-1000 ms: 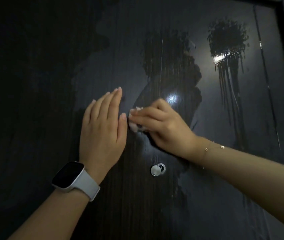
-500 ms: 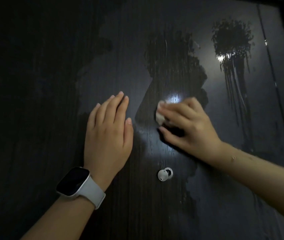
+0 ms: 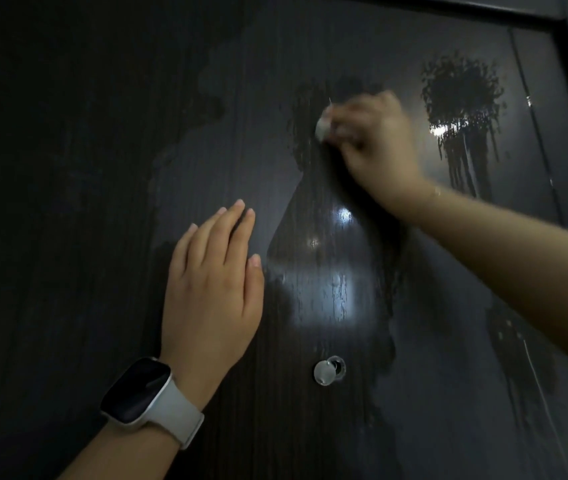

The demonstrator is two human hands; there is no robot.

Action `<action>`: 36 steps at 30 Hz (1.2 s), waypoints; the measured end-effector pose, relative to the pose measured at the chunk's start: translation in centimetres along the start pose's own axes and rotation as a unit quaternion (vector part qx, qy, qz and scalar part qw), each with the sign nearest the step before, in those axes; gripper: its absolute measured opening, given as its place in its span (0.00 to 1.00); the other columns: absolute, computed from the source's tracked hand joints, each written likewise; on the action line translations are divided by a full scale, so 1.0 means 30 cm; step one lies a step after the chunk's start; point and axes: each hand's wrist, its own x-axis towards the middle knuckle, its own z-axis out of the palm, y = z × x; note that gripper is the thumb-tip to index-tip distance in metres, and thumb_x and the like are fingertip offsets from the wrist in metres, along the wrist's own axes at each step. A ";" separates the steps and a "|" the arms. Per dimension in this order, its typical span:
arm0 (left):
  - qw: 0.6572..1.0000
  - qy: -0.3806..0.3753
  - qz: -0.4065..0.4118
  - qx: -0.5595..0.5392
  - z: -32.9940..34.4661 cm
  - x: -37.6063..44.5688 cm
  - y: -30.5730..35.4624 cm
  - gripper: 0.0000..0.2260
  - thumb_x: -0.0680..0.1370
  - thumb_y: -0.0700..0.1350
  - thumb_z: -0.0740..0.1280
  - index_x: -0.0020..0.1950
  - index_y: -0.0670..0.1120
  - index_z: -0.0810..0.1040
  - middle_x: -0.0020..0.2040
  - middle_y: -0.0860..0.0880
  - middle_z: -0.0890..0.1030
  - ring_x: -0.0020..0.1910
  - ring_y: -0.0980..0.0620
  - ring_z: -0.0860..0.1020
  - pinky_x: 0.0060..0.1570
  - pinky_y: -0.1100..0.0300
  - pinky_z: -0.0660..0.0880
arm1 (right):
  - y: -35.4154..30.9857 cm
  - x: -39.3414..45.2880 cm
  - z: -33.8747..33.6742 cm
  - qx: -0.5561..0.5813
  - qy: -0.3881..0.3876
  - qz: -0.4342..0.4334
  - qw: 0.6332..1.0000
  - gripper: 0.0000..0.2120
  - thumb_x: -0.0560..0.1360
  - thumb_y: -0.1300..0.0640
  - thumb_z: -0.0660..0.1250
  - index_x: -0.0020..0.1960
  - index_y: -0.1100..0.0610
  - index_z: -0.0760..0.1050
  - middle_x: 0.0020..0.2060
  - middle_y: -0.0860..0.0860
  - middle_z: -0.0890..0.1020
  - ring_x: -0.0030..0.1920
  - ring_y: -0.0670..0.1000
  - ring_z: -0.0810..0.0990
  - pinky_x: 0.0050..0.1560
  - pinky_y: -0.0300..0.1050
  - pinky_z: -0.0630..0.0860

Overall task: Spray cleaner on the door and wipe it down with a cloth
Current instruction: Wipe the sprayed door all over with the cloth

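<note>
On the door [image 3: 102,168], the peephole [image 3: 328,371] lies below the cloth [image 3: 322,128], right of the watch [image 3: 147,393].

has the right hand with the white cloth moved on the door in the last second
Yes. The right hand, gripping the small white cloth, has moved up the dark wooden door, farther above the round silver peephole.

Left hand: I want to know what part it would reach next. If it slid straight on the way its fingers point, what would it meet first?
Judging by the fingers, the left hand points up and slightly right along the door, over bare dull panel toward a faint smear edge; nothing solid shows there.
</note>
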 end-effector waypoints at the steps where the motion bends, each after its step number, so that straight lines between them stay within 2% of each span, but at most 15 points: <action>1: 1.000 -0.001 -0.001 0.003 -0.001 0.000 0.001 0.22 0.82 0.47 0.53 0.75 0.44 0.66 0.75 0.48 0.67 0.74 0.50 0.63 0.75 0.52 0.54 | -0.046 -0.075 -0.003 0.030 0.000 -0.045 0.999 0.10 0.76 0.63 0.65 0.53 0.58 0.83 0.52 0.54 0.83 0.49 0.57 0.76 0.52 0.47 0.69; 3: 1.000 -0.002 -0.004 0.010 0.000 0.001 0.005 0.22 0.82 0.48 0.53 0.75 0.44 0.66 0.75 0.48 0.67 0.74 0.50 0.63 0.75 0.52 0.54 | -0.098 -0.191 -0.011 0.072 -0.012 -0.107 0.992 0.09 0.77 0.62 0.67 0.55 0.60 0.83 0.53 0.53 0.84 0.46 0.55 0.76 0.50 0.44 0.71; 5: 1.000 -0.006 -0.004 0.015 0.002 0.000 0.008 0.22 0.82 0.47 0.53 0.75 0.43 0.66 0.75 0.47 0.67 0.74 0.50 0.63 0.75 0.51 0.54 | -0.062 -0.161 -0.019 0.070 -0.044 -0.128 0.988 0.10 0.76 0.63 0.68 0.57 0.60 0.82 0.53 0.53 0.84 0.45 0.55 0.74 0.49 0.42 0.71; 7: 1.000 -0.007 -0.003 0.015 0.003 0.001 0.008 0.22 0.82 0.47 0.53 0.75 0.43 0.66 0.75 0.47 0.67 0.74 0.50 0.63 0.75 0.51 0.55 | 0.005 -0.049 -0.002 0.034 -0.048 -0.095 0.994 0.12 0.74 0.64 0.67 0.56 0.59 0.82 0.53 0.53 0.84 0.46 0.56 0.75 0.49 0.40 0.66; 9: 1.000 -0.009 -0.005 0.018 0.003 0.001 0.007 0.22 0.82 0.47 0.53 0.76 0.43 0.65 0.75 0.48 0.67 0.74 0.50 0.63 0.75 0.50 0.55 | 0.071 0.082 0.020 -0.009 -0.025 -0.036 0.999 0.12 0.76 0.60 0.64 0.57 0.57 0.82 0.54 0.53 0.83 0.49 0.59 0.77 0.49 0.40 0.63; 13: 1.000 -0.010 -0.001 0.020 0.002 0.001 0.005 0.22 0.82 0.47 0.53 0.76 0.44 0.65 0.75 0.48 0.67 0.74 0.51 0.63 0.75 0.51 0.55 | 0.102 0.180 0.048 -0.043 -0.018 0.052 0.998 0.12 0.79 0.56 0.62 0.57 0.55 0.82 0.56 0.51 0.82 0.54 0.59 0.75 0.50 0.41 0.64; 19: 0.999 -0.010 -0.018 0.026 0.006 0.007 0.016 0.23 0.81 0.49 0.54 0.75 0.44 0.66 0.75 0.49 0.67 0.74 0.50 0.64 0.75 0.52 0.55 | -0.040 -0.104 0.017 0.022 0.054 0.005 0.998 0.11 0.79 0.57 0.62 0.52 0.58 0.83 0.52 0.51 0.84 0.45 0.59 0.76 0.49 0.44 0.70; 22: 0.999 -0.019 -0.016 0.022 0.003 0.011 0.016 0.23 0.81 0.49 0.53 0.75 0.44 0.66 0.74 0.48 0.68 0.74 0.50 0.64 0.74 0.52 0.55 | -0.031 -0.052 0.005 -0.004 0.025 -0.022 0.999 0.09 0.78 0.59 0.66 0.54 0.59 0.83 0.52 0.52 0.84 0.45 0.60 0.76 0.45 0.48 0.74; 27: 0.999 -0.051 0.013 0.004 -0.038 0.018 -0.009 0.23 0.82 0.50 0.51 0.76 0.46 0.65 0.75 0.50 0.67 0.74 0.52 0.64 0.73 0.57 0.52 | 0.029 0.192 0.057 -0.066 -0.005 0.056 0.996 0.11 0.78 0.60 0.62 0.56 0.58 0.82 0.54 0.53 0.83 0.52 0.61 0.74 0.48 0.53 0.74; 31: 0.995 -0.058 0.069 -0.035 -0.092 0.068 -0.073 0.22 0.82 0.50 0.52 0.75 0.47 0.67 0.71 0.52 0.71 0.69 0.55 0.68 0.68 0.63 0.55 | -0.021 0.119 0.054 -0.068 0.018 0.076 0.995 0.10 0.77 0.61 0.64 0.54 0.58 0.82 0.52 0.53 0.84 0.50 0.61 0.75 0.48 0.51 0.73; 36: 0.996 -0.010 0.084 -0.002 -0.116 0.181 -0.172 0.21 0.80 0.48 0.56 0.72 0.44 0.71 0.71 0.46 0.71 0.69 0.47 0.68 0.68 0.51 0.62 | -0.128 -0.114 0.012 -0.040 0.026 0.071 0.996 0.08 0.77 0.60 0.66 0.55 0.58 0.82 0.53 0.51 0.84 0.47 0.59 0.76 0.49 0.40 0.69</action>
